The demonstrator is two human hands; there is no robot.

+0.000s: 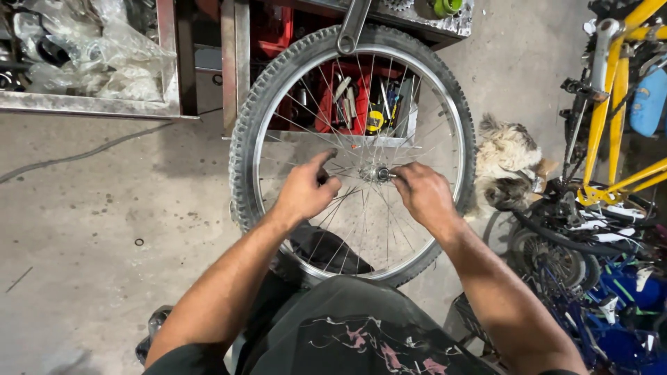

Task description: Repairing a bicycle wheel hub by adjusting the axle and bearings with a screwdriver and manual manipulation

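Pinching wheel hub (376,173), right hand (424,193) grip; left hand (306,191) spread on spokes (306,114); concrete floor (90,222), bicycles (611,173)

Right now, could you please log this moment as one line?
left hand: on spokes | right hand: pinching hub axle | bicycle wheel: upright
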